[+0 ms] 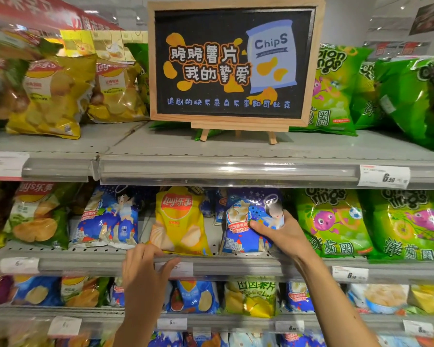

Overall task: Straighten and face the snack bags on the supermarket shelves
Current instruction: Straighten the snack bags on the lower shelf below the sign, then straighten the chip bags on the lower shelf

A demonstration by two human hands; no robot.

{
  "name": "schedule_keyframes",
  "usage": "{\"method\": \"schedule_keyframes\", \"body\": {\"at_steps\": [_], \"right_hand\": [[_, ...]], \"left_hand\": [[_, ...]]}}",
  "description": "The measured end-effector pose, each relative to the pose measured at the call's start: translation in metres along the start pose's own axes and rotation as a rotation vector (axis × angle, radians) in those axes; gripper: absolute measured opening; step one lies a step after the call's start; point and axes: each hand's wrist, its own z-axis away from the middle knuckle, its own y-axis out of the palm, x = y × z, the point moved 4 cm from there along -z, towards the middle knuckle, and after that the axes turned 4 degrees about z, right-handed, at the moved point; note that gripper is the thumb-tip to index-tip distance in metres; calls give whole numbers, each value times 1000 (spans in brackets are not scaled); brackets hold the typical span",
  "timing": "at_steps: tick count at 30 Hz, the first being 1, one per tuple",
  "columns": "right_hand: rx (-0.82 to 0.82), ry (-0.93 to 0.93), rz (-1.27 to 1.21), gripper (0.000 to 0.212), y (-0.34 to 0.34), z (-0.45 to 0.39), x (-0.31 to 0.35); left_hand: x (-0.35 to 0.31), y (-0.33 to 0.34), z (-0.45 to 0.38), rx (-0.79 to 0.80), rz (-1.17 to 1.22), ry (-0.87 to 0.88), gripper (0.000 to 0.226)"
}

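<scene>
right hand (pixel 283 236) grips blue bag (pixel 246 221); left hand (pixel 143 274) on shelf edge (pixel 236 265).

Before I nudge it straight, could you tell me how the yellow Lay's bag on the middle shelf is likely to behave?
The yellow Lay's bag looks puffed with air, so probably light and easily shoved. It leans crookedly, so it may tip or slump. Its glossy film could slide under the left hand resting at the shelf edge just below it.

Two bare hands: left hand (pixel 145 271), right hand (pixel 283 235). One wood-framed black chalkboard sign (pixel 232 62), upper centre. Middle shelf: one yellow crisp bag (pixel 179 221), two blue star-printed bags (pixel 108 219) (pixel 246 221), two green onion-ring bags (pixel 333 224) (pixel 411 226).
</scene>
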Motion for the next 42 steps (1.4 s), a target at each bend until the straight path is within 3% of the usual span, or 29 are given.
{"method": "schedule_keyframes", "body": {"at_steps": [3,7,11,15,21,23,26,28,35,37,42], "right_hand": [[-144,-106,104,96,2,11,2],[-406,-346,386,94,17,34,7],[-656,-360,549,102,34,56,6],[-861,-517,581,77,58,78,14],[-674,-585,467,58,138,79,34],[-543,-536,466,64,163,70,36],[-412,-409,470,94,188,56,38],[-360,-305,448,112,192,46,39],[-174,-79,317,117,191,16,32],[-114,-42,321,116,191,13,31],[-80,5,285,98,192,6,30]], "left_hand": [[0,0,-1,27,-5,-36,39],[1,-1,-4,116,-4,-124,35],[8,-5,-8,177,45,-125,29],[18,-14,-12,258,199,-129,18],[49,-60,-38,203,478,-111,8],[68,-77,-49,111,501,-157,7],[98,-90,-68,16,432,-207,24],[118,-88,-83,57,394,-252,45],[159,-50,-122,439,503,-490,102],[166,-41,-132,492,608,-547,97],[169,-36,-142,641,792,-672,51]]}}
